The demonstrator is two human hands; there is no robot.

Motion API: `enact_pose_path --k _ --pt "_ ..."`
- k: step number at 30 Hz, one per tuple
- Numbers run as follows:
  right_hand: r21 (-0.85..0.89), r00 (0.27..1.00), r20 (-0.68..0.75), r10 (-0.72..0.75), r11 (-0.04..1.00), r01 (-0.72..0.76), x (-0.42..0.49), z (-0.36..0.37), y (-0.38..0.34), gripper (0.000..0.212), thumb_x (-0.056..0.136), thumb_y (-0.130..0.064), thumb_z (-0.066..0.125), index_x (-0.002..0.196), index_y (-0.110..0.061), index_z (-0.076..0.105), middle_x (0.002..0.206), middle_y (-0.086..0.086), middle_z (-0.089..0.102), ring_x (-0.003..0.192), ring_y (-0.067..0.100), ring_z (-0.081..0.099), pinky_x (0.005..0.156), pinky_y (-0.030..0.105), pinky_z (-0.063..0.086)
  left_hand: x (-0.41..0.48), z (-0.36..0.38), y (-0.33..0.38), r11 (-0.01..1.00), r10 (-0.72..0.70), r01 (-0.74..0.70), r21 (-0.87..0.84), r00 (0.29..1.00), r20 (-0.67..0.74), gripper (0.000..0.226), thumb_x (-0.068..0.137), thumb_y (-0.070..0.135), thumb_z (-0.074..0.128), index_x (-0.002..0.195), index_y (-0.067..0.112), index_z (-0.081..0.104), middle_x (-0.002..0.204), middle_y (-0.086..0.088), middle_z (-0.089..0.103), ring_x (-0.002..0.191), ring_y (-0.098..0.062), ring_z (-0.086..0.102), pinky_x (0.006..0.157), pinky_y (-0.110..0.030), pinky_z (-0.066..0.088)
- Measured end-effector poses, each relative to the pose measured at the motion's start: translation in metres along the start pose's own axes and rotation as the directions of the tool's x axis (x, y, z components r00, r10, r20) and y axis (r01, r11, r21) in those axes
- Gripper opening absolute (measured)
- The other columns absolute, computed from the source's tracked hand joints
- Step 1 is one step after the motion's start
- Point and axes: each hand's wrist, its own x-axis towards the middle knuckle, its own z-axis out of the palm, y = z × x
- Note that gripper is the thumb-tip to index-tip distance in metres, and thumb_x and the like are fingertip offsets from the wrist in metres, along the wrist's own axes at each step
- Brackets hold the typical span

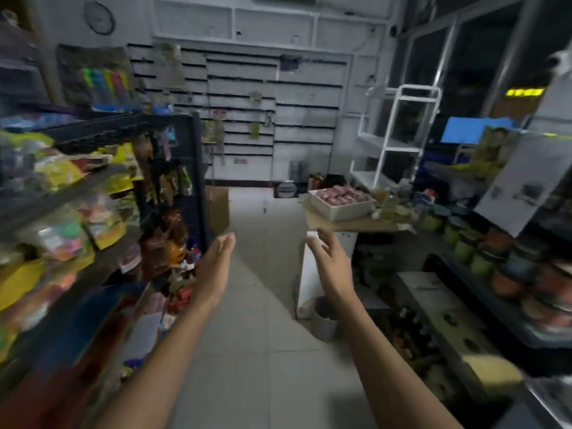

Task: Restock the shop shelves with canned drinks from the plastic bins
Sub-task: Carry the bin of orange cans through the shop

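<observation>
Both forearms reach forward from the bottom edge, bare. Left hand (216, 261) edge-on, fingers straight and together. Right hand (332, 261) back up, fingers loosely spread. Grip apart on both sides; nothing held, nothing touched. Side margins badly blurred.

Task's thing: white plastic bin (340, 210) on a brown worktop (337, 226), ahead and to the right, beyond the right hand and well apart from both. Packed with pinkish cans (342, 193) standing in rows, level with the rim; count unreadable.

Step, as judged: the approach to the bin, empty-handed, with no can lifted yet.

Doing it well:
- Come square to the worktop before reaching.
- If carrying the whole bin, take opposite walls low under the rim; a full load will likely be heavy.
- If taking cans singly, start from the near row.
- Mind the small bottles (387, 202) just beside the bin's right wall.
- Grey pail (323, 320) stands on the floor near the walking line.

Other containers: right-hand shelf (483, 289) carries rows of round green and orange tins (464, 250); blur leaves their type uncertain. Left shelving (102, 181) holds bright snack packets, not part of this job.
</observation>
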Motion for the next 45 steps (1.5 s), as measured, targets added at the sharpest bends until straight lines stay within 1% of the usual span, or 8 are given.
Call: enact_pose_path --k 2,6,12,19,22,25,37,45 --pt "-0.019 1.0 -0.015 -0.007 1.0 0.006 0.034 0.013 0.002 0.052 0.096 -0.051 0.06 0.14 -0.026 0.052 0.143 -0.005 0.055 0.131 0.015 0.052 0.102 0.028 0.04 0.045 0.007 -0.008 1.0 0.001 -0.002 0.017 0.999 0.033 0.073 0.078 0.081 0.038 0.126 0.03 0.062 0.134 0.006 0.061 0.127 -0.018 0.054 0.112 -0.044 0.038" --pt "-0.049 0.998 -0.059 0.012 0.999 -0.015 0.089 0.034 0.01 0.051 0.096 -0.052 0.058 0.141 -0.029 0.05 0.145 -0.002 0.054 0.133 0.018 0.05 0.103 0.033 0.04 0.108 0.023 -0.021 0.999 0.011 -0.007 -0.04 0.995 0.1 0.054 0.079 0.077 0.039 0.11 0.039 0.062 0.127 0.003 0.062 0.124 -0.018 0.055 0.103 -0.037 0.04" --pt "-0.082 0.994 -0.096 0.042 0.995 -0.05 0.177 0.071 0.046 0.056 0.096 -0.056 0.056 0.143 -0.028 0.049 0.146 -0.003 0.054 0.132 0.018 0.051 0.101 0.033 0.04 0.199 0.047 -0.067 0.999 -0.005 0.01 -0.037 0.991 0.137 0.086 0.074 0.082 0.039 0.131 0.022 0.061 0.135 -0.001 0.063 0.128 -0.018 0.055 0.115 -0.042 0.038" --pt "-0.058 0.987 -0.129 0.1 0.992 -0.108 0.319 0.119 0.115 0.061 0.095 -0.056 0.057 0.145 -0.023 0.05 0.146 -0.001 0.055 0.132 0.018 0.052 0.109 0.039 0.042 0.338 0.099 -0.131 0.999 -0.035 0.04 -0.02 0.978 0.208 0.06 0.075 0.079 0.042 0.113 0.036 0.062 0.126 0.002 0.064 0.123 -0.015 0.057 0.105 -0.033 0.04" --pt "-0.019 0.987 -0.13 0.096 0.995 -0.1 0.4 0.137 0.135 0.057 0.096 -0.052 0.058 0.143 -0.021 0.052 0.145 0.0 0.056 0.131 0.017 0.052 0.109 0.038 0.041 0.417 0.128 -0.146 0.999 -0.043 0.04 0.019 0.978 0.204 0.056 0.09 0.069 0.045 0.122 0.026 0.061 0.131 -0.002 0.063 0.127 -0.018 0.055 0.104 -0.033 0.04" --pt "0.012 0.983 -0.148 0.11 0.994 -0.109 0.485 0.15 0.143 0.061 0.091 -0.06 0.058 0.142 -0.026 0.052 0.143 -0.005 0.057 0.13 0.015 0.053 0.112 0.041 0.042 0.499 0.161 -0.15 0.998 -0.046 0.037 0.046 0.976 0.211 0.038 0.096 0.061 0.043 0.115 0.034 0.059 0.125 0.005 0.062 0.124 -0.017 0.055 0.093 -0.029 0.037" --pt "0.016 0.983 -0.157 0.098 0.995 -0.097 0.734 0.2 0.202 0.046 0.098 -0.044 0.06 0.138 -0.022 0.054 0.142 -0.002 0.055 0.129 0.015 0.051 0.104 0.032 0.041 0.747 0.257 -0.184 0.999 -0.045 0.038 0.037 0.974 0.223 0.08 0.077 0.08 0.037 0.135 0.028 0.057 0.138 0.003 0.06 0.128 -0.015 0.053 0.1 -0.033 0.038" --pt "-0.016 0.942 -0.307 0.133 0.989 -0.145 0.871 0.232 0.242 0.057 0.098 -0.05 0.057 0.147 -0.022 0.047 0.148 -0.001 0.051 0.13 0.014 0.048 0.102 0.034 0.041 0.916 0.331 -0.235 0.999 -0.03 0.038 -0.014 0.924 0.38 0.055 0.097 0.062 0.038 0.133 0.025 0.057 0.133 0.005 0.06 0.125 -0.017 0.055 0.096 -0.034 0.038"
